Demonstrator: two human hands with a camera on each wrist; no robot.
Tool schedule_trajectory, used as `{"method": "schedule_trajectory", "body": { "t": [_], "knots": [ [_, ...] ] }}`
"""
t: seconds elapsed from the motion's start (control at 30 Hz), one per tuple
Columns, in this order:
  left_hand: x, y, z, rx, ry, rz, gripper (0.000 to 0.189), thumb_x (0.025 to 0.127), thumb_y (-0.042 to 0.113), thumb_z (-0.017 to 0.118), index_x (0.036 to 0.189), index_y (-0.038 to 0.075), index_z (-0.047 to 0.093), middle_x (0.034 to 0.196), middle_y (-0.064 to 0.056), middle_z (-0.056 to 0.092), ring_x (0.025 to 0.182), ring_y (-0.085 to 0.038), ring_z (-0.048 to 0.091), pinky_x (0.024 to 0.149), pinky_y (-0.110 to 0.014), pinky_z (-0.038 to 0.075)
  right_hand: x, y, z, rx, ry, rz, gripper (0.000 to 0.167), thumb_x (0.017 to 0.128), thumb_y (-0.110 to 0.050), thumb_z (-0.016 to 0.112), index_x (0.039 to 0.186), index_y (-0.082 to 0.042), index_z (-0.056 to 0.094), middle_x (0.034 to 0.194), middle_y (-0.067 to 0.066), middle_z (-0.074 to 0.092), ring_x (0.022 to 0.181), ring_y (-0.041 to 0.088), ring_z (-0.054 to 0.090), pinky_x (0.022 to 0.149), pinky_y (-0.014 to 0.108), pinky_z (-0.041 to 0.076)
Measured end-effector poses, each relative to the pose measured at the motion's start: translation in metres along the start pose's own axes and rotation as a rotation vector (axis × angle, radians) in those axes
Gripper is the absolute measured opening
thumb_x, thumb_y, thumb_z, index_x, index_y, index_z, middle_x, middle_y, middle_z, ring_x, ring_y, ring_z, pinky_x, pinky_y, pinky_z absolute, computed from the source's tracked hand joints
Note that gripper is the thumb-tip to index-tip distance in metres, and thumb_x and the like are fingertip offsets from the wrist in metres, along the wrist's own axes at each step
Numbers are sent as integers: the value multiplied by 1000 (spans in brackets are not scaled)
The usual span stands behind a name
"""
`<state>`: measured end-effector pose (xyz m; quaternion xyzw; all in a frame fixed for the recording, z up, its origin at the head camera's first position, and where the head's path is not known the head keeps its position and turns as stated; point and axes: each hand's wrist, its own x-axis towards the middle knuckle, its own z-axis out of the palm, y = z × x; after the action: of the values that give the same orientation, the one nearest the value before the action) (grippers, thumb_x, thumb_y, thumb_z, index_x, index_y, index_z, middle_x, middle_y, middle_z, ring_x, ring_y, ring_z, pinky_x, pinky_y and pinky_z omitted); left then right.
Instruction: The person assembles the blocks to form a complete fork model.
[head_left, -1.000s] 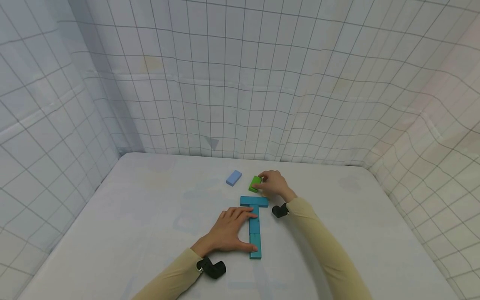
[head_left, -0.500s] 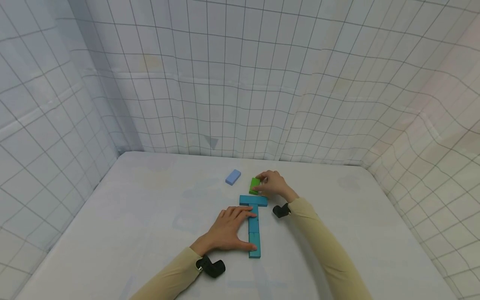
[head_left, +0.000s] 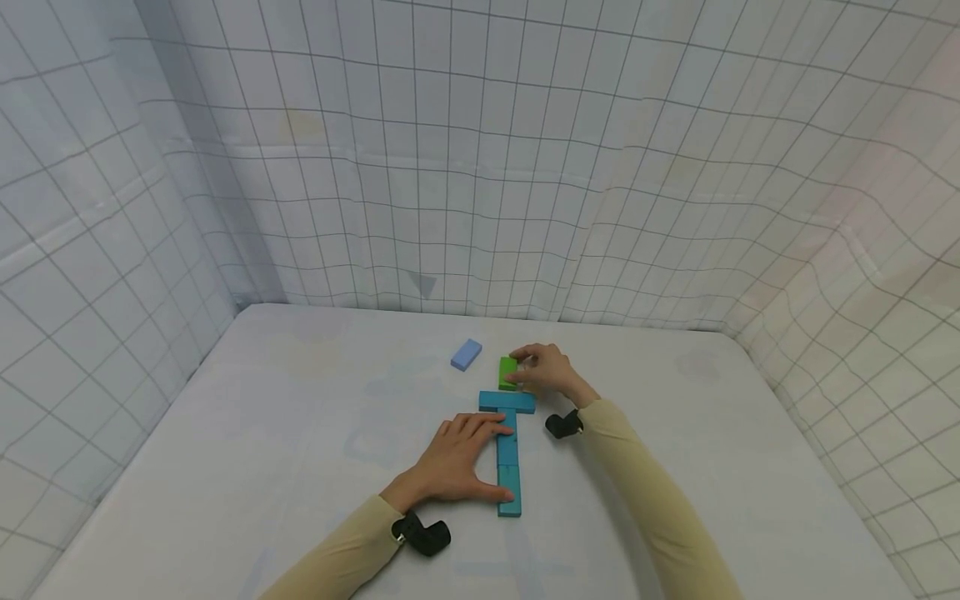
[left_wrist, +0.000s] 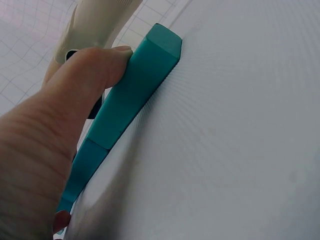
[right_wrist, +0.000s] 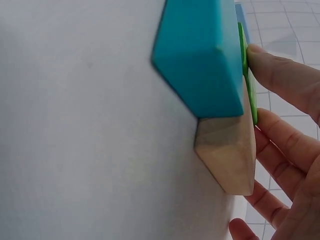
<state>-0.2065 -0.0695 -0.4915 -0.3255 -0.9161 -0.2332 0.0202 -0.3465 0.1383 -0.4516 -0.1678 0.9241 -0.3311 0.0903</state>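
Blue-green wooden blocks form a T on the white table: a crossbar block (head_left: 507,402) at the far end, and below it a stem of an upper block (head_left: 507,452) and a near block (head_left: 509,479). My left hand (head_left: 453,467) lies along the stem's left side, thumb on the near block, fingertips on the upper one. Beyond the crossbar, my right hand (head_left: 551,369) pinches a thin green block (head_left: 507,372) between thumb and fingers. In the right wrist view, a bare-wood block (right_wrist: 227,152) sits right behind the blue-green one, beneath the green block.
A light blue block (head_left: 467,355) lies at the back, left of the green one. White curtain with a dark grid (head_left: 480,183) surrounds the far side and both flanks of the table (head_left: 300,467). Each wrist carries a small black camera.
The green block has turned from slanted to nearly straight and come slightly nearer the crossbar, moved by my right hand. My left hand stays in place on the stem.
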Motion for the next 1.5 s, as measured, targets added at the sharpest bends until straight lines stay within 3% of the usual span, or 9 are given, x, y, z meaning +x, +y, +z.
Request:
{"method": "schedule_trajectory", "body": {
  "t": [0.43, 0.6, 0.87, 1.5],
  "knots": [
    [-1, 0, -1, -13, 8, 9, 87, 69, 78, 59, 140, 29, 43, 148, 6, 30, 128, -20, 30, 96, -45, 30, -4, 4, 2, 73, 2, 13, 48, 76, -32, 81, 120, -16, 67, 126, 6, 58, 123, 34, 46, 98, 53, 34],
    [-1, -1, 1, -18, 26, 21, 87, 70, 79, 58, 139, 28, 43, 148, 5, 32, 128, -21, 31, 95, -46, 30, -4, 6, 4, 79, 9, -6, 49, 76, -31, 81, 120, -14, 68, 122, 5, 61, 123, 31, 45, 99, 53, 33],
    [-1, -1, 1, -5, 4, 0, 87, 69, 79, 59, 140, 31, 42, 149, 8, 30, 129, -19, 29, 96, -44, 29, -4, 7, 6, 63, 22, -49, 48, 76, -31, 81, 118, -12, 68, 123, 7, 60, 122, 29, 46, 99, 51, 34],
    [-1, -1, 0, -12, -4, -2, 87, 70, 79, 59, 140, 30, 42, 149, 8, 29, 130, -19, 28, 98, -45, 28, -6, 9, 8, 75, 35, -67, 48, 74, -30, 82, 117, -13, 69, 118, 5, 63, 116, 25, 51, 96, 48, 37]
  ]
}}
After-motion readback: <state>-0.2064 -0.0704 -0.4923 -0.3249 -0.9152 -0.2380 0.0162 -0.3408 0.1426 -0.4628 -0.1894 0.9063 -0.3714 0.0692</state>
